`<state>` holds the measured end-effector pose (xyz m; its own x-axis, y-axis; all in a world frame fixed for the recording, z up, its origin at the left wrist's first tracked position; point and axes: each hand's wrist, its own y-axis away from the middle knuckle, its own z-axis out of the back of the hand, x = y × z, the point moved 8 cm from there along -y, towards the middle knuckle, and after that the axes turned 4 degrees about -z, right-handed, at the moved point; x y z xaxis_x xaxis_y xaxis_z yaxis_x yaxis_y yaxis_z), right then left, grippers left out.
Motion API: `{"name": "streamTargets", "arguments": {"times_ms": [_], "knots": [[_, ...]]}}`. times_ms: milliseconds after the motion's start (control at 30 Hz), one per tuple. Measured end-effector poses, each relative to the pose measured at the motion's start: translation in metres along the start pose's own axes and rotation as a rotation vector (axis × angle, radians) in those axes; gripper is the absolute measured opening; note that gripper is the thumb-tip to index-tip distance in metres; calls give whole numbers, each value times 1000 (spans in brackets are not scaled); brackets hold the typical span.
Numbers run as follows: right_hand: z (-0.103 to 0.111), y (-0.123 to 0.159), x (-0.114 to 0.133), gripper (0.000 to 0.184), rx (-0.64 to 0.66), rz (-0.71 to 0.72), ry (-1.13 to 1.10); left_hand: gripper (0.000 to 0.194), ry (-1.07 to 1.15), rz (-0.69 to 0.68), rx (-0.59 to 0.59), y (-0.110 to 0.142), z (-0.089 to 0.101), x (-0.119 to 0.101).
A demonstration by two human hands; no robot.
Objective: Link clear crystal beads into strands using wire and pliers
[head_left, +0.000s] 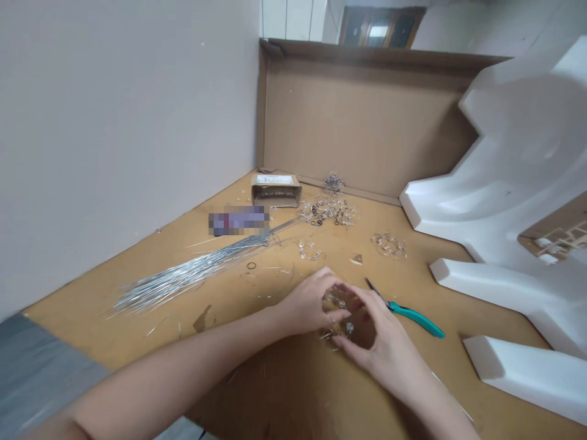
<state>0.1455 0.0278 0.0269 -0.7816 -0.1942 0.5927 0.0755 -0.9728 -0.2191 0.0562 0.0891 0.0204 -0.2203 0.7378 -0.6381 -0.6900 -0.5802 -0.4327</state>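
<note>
Between my two hands is a ring of thin wire strung with clear beads (338, 302), partly hidden by the fingers. My left hand (309, 302) pinches it from the left, thumb and fingers bent round it. From the right, my right hand (378, 330) curls over the same ring, its fingers touching the upper edge and its thumb near the lower one. Just right of that hand lie pliers (415, 318) with teal handles, jaws towards the upper left. Ahead on the brown surface rest a second beaded wire ring (389, 245) and a short curved bead strand (310, 250).
A bundle of straight silver wires (197, 266) lies to the left. Behind it are a blurred purple object (238, 221) and a small cardboard box (276, 200) open at the front. Beaded pieces form a pile (328, 209). White foam (499, 287) stands at right; a cardboard wall (358, 122) rises behind.
</note>
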Motion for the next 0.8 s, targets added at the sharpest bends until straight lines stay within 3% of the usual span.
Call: {"name": "streamTargets", "arguments": {"times_ms": [167,267,433,600,700,800], "knots": [[1,1,1,66,-129,-24,23,44,120,-66,-162,3,6,-6],[7,4,2,66,-204,15,46,48,177,-111,-191,4,7,-8],[10,2,-10,62,-158,-8,30,53,213,-115,-29,2,0,-5],[8,0,-10,61,-94,40,-7,58,299,-23,105,4,-4,-2],[5,0,-10,63,-73,50,12,63,432,32,256,7,-15,-6],[5,0,-13,63,-88,39,12,61,416,85,210,5,-18,-3]]}}
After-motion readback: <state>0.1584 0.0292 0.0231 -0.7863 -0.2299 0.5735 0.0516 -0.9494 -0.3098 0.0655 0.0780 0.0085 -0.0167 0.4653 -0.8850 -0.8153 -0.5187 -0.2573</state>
